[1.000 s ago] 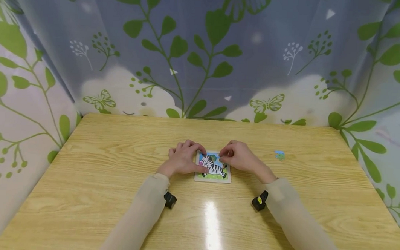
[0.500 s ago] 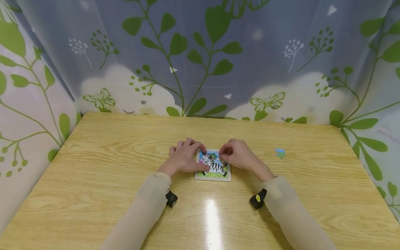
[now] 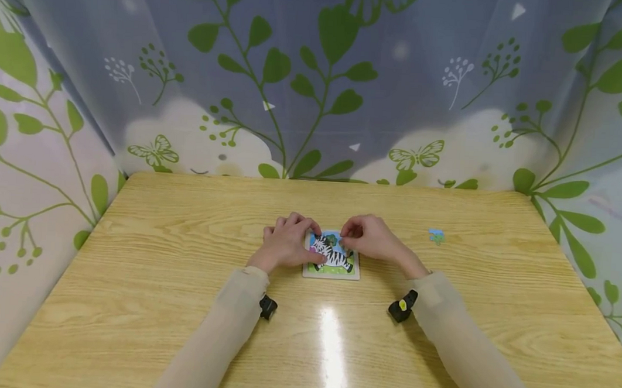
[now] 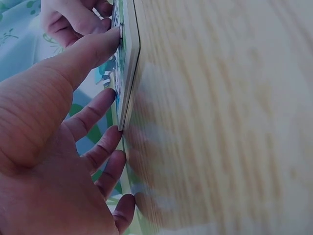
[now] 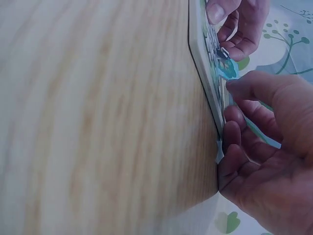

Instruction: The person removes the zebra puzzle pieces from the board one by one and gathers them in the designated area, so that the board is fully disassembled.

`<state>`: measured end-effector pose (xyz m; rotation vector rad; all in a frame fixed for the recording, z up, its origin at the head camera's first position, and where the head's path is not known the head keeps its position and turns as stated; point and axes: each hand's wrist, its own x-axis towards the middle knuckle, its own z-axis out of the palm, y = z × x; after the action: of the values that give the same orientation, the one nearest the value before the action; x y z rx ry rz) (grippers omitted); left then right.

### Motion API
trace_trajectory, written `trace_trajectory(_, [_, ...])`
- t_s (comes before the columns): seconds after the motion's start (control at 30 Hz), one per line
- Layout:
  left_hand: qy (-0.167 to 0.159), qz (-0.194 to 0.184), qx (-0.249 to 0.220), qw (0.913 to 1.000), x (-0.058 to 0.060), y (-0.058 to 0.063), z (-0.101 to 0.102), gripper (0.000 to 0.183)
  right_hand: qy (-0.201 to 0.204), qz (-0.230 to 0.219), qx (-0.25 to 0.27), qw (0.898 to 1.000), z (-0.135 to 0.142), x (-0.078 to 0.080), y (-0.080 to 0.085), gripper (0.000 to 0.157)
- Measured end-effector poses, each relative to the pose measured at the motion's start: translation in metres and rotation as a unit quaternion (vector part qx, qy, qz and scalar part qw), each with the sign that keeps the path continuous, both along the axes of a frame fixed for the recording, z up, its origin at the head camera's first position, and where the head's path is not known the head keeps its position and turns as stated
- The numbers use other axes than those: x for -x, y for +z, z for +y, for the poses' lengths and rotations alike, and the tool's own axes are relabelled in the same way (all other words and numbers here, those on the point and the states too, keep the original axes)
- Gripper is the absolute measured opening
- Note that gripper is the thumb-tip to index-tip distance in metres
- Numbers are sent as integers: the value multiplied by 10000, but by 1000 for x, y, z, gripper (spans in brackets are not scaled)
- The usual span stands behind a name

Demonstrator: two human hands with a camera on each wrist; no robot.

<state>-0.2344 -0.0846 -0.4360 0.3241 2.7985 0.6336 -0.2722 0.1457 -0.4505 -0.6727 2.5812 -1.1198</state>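
Note:
A small framed zebra jigsaw puzzle [image 3: 333, 271] lies on the table between both hands. My left hand [image 3: 284, 246] spans its left side, the thumb pressing on the picture and the index fingertip touching near the upper left corner. The other left fingers rest loosely by the edge, as the left wrist view shows. At the upper right of the puzzle, my right hand [image 3: 374, 239] pinches a blue puzzle piece [image 5: 228, 69] between thumb and fingers. That piece stands tilted up from the board; the fingers partly hide it.
Another blue and green puzzle piece [image 3: 436, 236] lies on the wooden table [image 3: 183, 222], to the right of the right hand. A leaf-patterned curtain [image 3: 316, 89] closes off the back and sides. Each wrist wears a small black camera [image 3: 402, 306].
Both hands stay almost where they were. The right fingers have shifted slightly at the puzzle's upper right, and the whole head view has drifted slightly.

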Motion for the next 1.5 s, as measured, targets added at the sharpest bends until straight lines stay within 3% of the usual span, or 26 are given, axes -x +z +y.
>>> trace_trajectory(0.47, [57, -44, -37, 10000, 0, -1, 0, 50, -341, -598, 655, 9955, -1, -6, 1, 12])
trace_trajectory(0.97, [-132, 68, -77, 9999, -4, -1, -1, 55, -587, -428, 763, 9944, 23, -11, 4, 18])
trace_trajectory(1.1, [-183, 128, -193, 9996, -8, 0, -6, 57, -630, -404, 781, 9941, 39, -13, 5, 21])
trace_trajectory(1.33, [-405, 359, -524, 9972, -24, 1, -21, 42, -866, -279, 636, 9938, 71, -16, 8, 21])
trace_trajectory(1.5, [-596, 295, -437, 9968, -35, 0, -28, 39, -1083, -200, 465, 9928, 91, -17, 12, 22])
